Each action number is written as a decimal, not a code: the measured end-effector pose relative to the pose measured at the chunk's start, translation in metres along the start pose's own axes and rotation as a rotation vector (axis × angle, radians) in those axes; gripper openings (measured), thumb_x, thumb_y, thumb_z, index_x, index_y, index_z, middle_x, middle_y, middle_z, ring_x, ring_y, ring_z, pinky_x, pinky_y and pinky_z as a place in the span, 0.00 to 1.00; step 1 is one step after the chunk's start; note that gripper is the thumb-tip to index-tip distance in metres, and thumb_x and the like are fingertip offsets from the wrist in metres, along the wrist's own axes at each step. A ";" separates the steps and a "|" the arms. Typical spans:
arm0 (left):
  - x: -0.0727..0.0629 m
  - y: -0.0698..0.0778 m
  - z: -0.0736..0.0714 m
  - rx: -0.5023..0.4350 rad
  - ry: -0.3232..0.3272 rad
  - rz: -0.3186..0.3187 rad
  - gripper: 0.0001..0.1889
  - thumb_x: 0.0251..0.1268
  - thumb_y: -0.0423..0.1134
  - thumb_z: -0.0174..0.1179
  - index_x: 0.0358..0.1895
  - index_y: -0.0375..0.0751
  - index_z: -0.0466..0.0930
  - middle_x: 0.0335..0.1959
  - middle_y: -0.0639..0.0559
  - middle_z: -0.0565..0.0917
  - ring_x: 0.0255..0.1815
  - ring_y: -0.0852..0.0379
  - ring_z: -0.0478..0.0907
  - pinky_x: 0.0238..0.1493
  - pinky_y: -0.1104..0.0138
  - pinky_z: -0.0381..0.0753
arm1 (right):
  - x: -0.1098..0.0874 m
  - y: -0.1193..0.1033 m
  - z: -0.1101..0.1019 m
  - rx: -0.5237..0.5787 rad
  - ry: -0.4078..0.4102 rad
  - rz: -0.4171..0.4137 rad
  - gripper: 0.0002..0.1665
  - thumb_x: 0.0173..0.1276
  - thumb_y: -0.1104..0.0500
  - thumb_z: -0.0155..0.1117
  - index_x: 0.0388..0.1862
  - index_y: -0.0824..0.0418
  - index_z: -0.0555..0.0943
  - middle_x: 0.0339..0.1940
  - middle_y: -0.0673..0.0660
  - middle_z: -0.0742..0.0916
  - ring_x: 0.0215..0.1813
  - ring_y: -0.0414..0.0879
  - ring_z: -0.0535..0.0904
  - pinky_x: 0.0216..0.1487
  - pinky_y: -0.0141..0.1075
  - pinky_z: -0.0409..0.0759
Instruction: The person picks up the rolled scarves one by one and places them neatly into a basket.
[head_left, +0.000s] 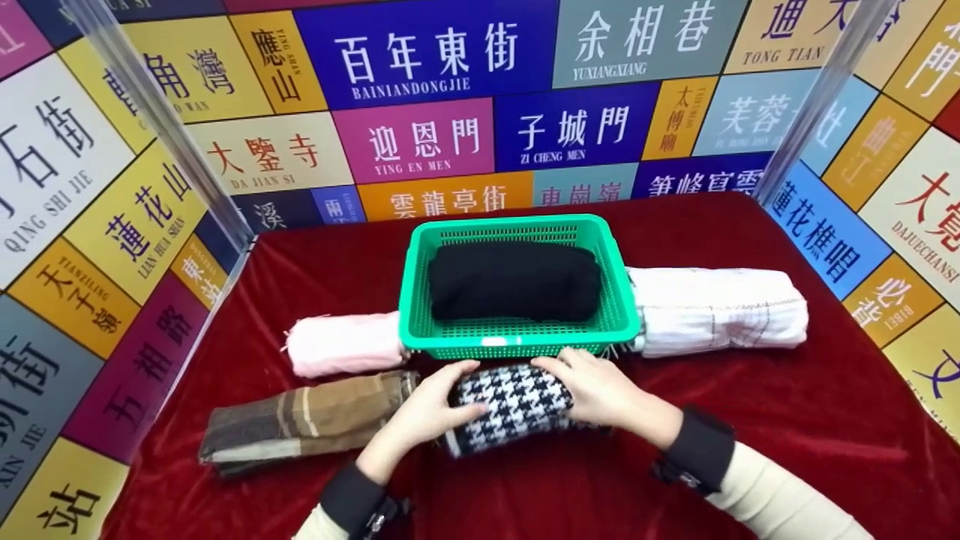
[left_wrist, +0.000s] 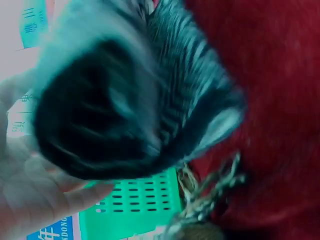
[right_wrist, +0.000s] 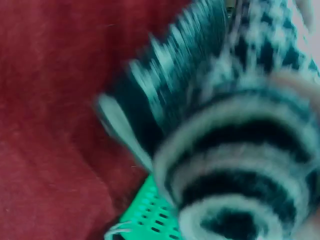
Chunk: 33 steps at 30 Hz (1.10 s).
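Note:
Between my two hands is a rolled black-and-white houndstooth scarf (head_left: 514, 397), just in front of the green basket. My left hand (head_left: 429, 405) grips its left end, thumb on the near side and fingers on the far side. The right hand (head_left: 606, 386) holds the other end in the same way. A loose flap of the scarf (left_wrist: 200, 110) hangs from the roll in the left wrist view. In the right wrist view the spiral end of the roll (right_wrist: 240, 165) shows, blurred. The green basket (head_left: 517, 347) holds a rolled black cloth (head_left: 514, 281).
A brown plaid roll (head_left: 307, 420) lies left of my left hand, with a pink roll (head_left: 349, 345) behind it. Right of the basket is a white roll (head_left: 720, 311). Dark red cloth (head_left: 787, 420) covers the table, and panels with street names (head_left: 420, 142) stand around it.

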<state>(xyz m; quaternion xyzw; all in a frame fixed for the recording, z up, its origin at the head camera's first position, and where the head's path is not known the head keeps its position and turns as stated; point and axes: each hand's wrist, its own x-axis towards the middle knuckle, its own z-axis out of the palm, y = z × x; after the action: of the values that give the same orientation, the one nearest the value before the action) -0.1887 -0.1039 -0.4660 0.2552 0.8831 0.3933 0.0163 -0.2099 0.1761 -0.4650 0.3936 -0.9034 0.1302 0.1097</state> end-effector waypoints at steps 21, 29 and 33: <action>0.005 -0.010 0.015 0.461 -0.149 0.036 0.43 0.32 0.51 0.73 0.57 0.42 0.64 0.60 0.37 0.68 0.62 0.36 0.64 0.57 0.44 0.65 | -0.008 0.049 -0.013 0.337 -0.345 0.052 0.43 0.46 0.39 0.70 0.56 0.60 0.70 0.52 0.56 0.77 0.55 0.51 0.71 0.55 0.48 0.70; 0.012 -0.012 0.026 0.454 -0.240 -0.070 0.55 0.27 0.49 0.75 0.65 0.41 0.53 0.54 0.40 0.73 0.53 0.44 0.72 0.51 0.52 0.72 | -0.003 0.049 -0.004 0.353 -0.546 0.164 0.62 0.38 0.44 0.77 0.67 0.68 0.56 0.59 0.65 0.73 0.56 0.53 0.71 0.59 0.46 0.68; 0.014 -0.017 0.029 0.437 -0.274 -0.111 0.57 0.25 0.49 0.76 0.67 0.46 0.52 0.51 0.40 0.73 0.50 0.43 0.73 0.51 0.52 0.73 | -0.003 0.048 0.005 0.314 -0.570 0.186 0.67 0.35 0.45 0.78 0.70 0.65 0.53 0.62 0.67 0.70 0.63 0.59 0.66 0.62 0.51 0.64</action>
<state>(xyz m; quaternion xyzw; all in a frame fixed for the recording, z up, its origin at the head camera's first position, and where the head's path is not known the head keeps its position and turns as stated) -0.2014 -0.0872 -0.4955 0.2546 0.9494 0.1534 0.1018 -0.2438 0.2086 -0.4777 0.3422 -0.8987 0.1622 -0.2215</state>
